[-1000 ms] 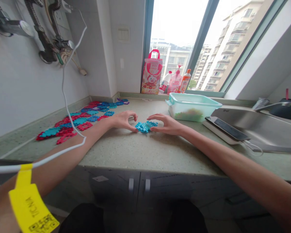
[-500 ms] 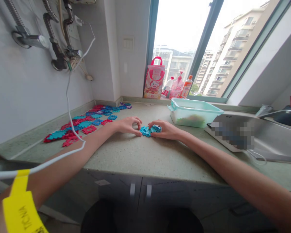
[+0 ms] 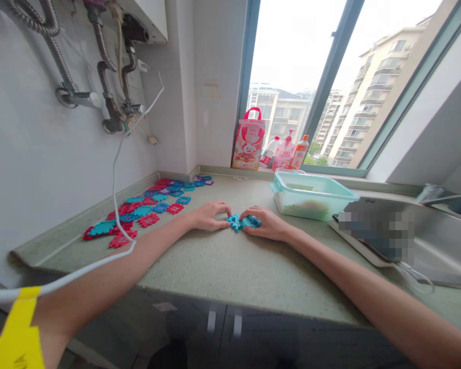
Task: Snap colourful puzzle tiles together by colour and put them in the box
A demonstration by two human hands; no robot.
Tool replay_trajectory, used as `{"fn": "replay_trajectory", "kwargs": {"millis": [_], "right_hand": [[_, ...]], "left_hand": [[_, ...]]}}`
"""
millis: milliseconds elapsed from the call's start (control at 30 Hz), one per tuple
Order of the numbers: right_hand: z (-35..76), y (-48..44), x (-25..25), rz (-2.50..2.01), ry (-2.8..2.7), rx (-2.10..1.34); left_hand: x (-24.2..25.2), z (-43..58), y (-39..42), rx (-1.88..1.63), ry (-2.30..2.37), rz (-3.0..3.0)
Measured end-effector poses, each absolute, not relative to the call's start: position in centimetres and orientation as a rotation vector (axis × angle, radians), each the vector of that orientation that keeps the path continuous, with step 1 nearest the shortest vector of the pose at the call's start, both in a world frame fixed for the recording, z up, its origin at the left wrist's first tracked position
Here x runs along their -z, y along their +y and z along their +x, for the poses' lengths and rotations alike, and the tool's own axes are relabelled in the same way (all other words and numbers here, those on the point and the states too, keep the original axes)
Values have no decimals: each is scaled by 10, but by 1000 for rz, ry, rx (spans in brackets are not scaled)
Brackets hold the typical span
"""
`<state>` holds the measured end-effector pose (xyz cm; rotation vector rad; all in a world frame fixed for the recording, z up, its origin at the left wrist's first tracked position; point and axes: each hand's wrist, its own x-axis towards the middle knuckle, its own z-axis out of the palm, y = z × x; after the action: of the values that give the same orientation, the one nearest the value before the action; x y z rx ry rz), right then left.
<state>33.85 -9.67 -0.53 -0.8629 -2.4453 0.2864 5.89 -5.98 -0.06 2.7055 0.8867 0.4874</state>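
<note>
Two joined turquoise puzzle tiles [image 3: 243,222] lie on the speckled green countertop [image 3: 230,266] between my hands. My left hand [image 3: 209,215] pinches the tiles' left edge with curled fingers. My right hand [image 3: 263,223] is closed over their right side, fingers bent on top. Both forearms stretch forward over the counter's front edge. To the left, along the wall, a spread of red and blue puzzle tiles [image 3: 146,210] lies flat on the counter.
A mint lidded container [image 3: 311,197] stands right of my hands, with a blurred flat device [image 3: 372,233] and a sink [image 3: 438,241] beyond. A pink bag [image 3: 249,139] and bottles [image 3: 288,151] stand on the sill. A white cable [image 3: 117,205] hangs from wall pipes across my left arm.
My hands have drawn closer together on the turquoise tiles, the right fingers curling down over them. The camera has tilted up a little.
</note>
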Motion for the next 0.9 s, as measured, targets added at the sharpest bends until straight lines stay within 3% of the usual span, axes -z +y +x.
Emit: {"fn": "replay_trajectory", "kwargs": {"millis": [200,533,767,900], "right_hand": [[342,-90,18,-1063,-2392,-101],[343,-89,25,-1395,-2296,-115],[348,-105,18,-1258,-2150,213],[351,-116,13,-1301,-2018,320]], "left_hand": [[-4,66,-71,-256,1368,2645],[1,66,-68,-386,1466,2610],[-10,56,-91,-1011,1417,2792],[-20,50,-109,-1057,1446,2809]]}}
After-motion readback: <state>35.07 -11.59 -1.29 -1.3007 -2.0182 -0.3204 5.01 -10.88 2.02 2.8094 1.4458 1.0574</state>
